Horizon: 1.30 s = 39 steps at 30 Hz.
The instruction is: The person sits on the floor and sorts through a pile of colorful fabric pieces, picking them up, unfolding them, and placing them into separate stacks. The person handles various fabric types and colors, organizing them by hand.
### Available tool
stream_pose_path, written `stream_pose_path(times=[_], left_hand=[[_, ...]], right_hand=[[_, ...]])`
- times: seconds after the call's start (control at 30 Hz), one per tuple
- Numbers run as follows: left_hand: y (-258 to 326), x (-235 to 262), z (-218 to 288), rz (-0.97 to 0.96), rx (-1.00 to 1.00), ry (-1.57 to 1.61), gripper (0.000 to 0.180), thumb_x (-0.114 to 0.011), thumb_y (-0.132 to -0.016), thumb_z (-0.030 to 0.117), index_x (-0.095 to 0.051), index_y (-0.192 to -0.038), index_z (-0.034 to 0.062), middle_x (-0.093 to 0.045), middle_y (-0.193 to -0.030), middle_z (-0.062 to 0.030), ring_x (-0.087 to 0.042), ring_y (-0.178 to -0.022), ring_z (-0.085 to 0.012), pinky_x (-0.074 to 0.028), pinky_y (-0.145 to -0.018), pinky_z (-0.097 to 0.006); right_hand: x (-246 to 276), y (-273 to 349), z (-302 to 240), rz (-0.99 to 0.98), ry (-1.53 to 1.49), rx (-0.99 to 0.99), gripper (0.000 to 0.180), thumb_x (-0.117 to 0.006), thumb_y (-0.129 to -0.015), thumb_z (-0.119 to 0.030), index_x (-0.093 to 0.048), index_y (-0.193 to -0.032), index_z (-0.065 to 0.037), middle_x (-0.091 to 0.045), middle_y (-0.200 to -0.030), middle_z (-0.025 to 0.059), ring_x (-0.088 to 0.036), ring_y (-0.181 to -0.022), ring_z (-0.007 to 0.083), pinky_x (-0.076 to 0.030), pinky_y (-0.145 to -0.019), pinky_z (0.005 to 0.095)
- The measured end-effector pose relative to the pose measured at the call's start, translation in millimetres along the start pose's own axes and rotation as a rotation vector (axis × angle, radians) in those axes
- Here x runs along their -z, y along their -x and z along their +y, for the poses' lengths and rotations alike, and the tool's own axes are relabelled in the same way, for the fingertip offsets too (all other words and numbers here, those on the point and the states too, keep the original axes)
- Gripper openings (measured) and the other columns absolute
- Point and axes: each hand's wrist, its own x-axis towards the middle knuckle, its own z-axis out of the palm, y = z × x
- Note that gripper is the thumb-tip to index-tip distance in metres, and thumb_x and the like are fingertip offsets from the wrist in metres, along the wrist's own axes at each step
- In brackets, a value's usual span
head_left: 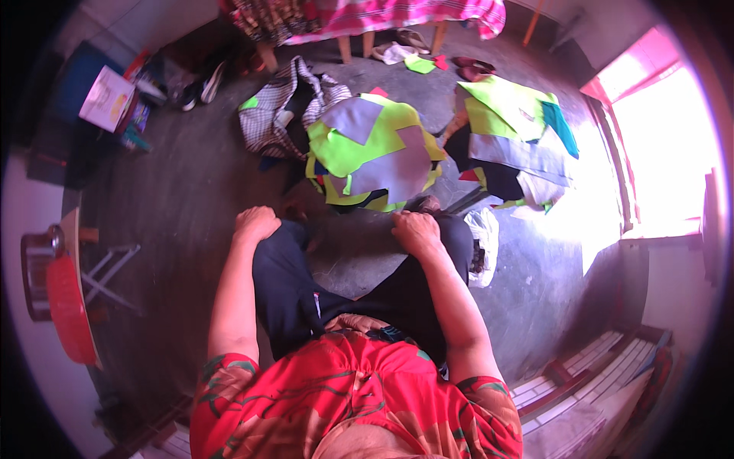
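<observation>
Both of my hands are at my knees, over dark trousers (pixel 287 264). My left hand (pixel 258 222) is closed at the left knee, its fingers curled over the trouser leg. At the right knee my right hand (pixel 417 230) is curled in the same way, and its fingertips are hidden. On the floor just beyond my knees lies a heap of cut fabric pieces (pixel 367 153), mostly bright yellow-green and grey. A second fabric pile (pixel 508 115) lies to its right, with yellow-green, grey, black and teal pieces. A checkered cloth bag (pixel 264 115) lies left of the nearer heap.
A white plastic bag (pixel 480 245) lies beside my right knee. Shoes (pixel 214 82) and sandals (pixel 475 67) lie farther off. A pink cloth (pixel 405 17) hangs over wooden legs. At left is a red basin (pixel 69 310); at lower right, a slatted bench (pixel 569 375).
</observation>
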Motion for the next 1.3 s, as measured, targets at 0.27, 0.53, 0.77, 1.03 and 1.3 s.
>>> stream_pose_path(times=[0.27, 0.53, 0.77, 1.03, 1.3], left_hand=[[1.2, 0.9, -5.6, -0.024, -0.067, 0.157, 0.031, -0.057, -0.077, 0.029, -0.070, -0.099, 0.0127, -0.068, -0.107, -0.0096, -0.061, -0.105, -0.0289, -0.047, -0.089, -0.040], [-7.2, -12.4, -19.3, 0.062, -0.086, 0.209, 0.037, -0.060, -0.081, 0.035, -0.066, -0.110, 0.0138, -0.066, -0.112, -0.0091, -0.059, -0.109, -0.0270, -0.046, -0.091, -0.039], [-3.4, -14.1, -24.9, 0.087, -0.096, 0.302, 0.038, -0.061, -0.082, 0.037, -0.065, -0.111, 0.0131, -0.066, -0.111, -0.0103, -0.060, -0.108, -0.0281, -0.047, -0.089, -0.040], [2.4, -7.5, -20.7, 0.070, -0.064, 0.293, 0.040, -0.059, -0.082, 0.038, -0.064, -0.113, 0.0141, -0.065, -0.114, -0.0092, -0.059, -0.110, -0.0266, -0.046, -0.091, -0.040], [5.4, -5.4, -18.9, 0.048, -0.041, 0.315, 0.042, -0.059, -0.083, 0.039, -0.063, -0.116, 0.0138, -0.064, -0.117, -0.0094, -0.058, -0.113, -0.0260, -0.045, -0.093, -0.040]], right_hand=[[-0.7, 0.1, 4.1, -0.006, -0.070, 0.033, 0.027, -0.063, -0.080, -0.028, -0.060, -0.098, -0.008, -0.067, -0.090, 0.0129, -0.066, -0.085, 0.0303, -0.052, -0.070, 0.0440], [-5.7, -0.3, 3.6, 0.061, -0.077, 0.046, 0.023, -0.063, -0.079, -0.027, -0.064, -0.091, -0.008, -0.068, -0.083, 0.0134, -0.067, -0.080, 0.0307, -0.053, -0.066, 0.0440], [4.8, -1.0, -0.9, -0.048, -0.054, 0.003, 0.029, -0.058, -0.081, -0.031, -0.061, -0.099, -0.008, -0.068, -0.089, 0.0135, -0.067, -0.085, 0.0313, -0.053, -0.071, 0.0450], [6.3, 5.0, -1.1, 0.064, -0.065, 0.049, 0.028, -0.065, -0.079, -0.030, -0.065, -0.099, -0.010, -0.068, -0.096, 0.0111, -0.067, -0.090, 0.0284, -0.051, -0.074, 0.0432], [9.0, 4.3, -2.5, 0.030, -0.050, 0.053, 0.029, -0.065, -0.080, -0.030, -0.062, -0.099, -0.009, -0.067, -0.097, 0.0119, -0.065, -0.092, 0.0289, -0.050, -0.076, 0.0434]])
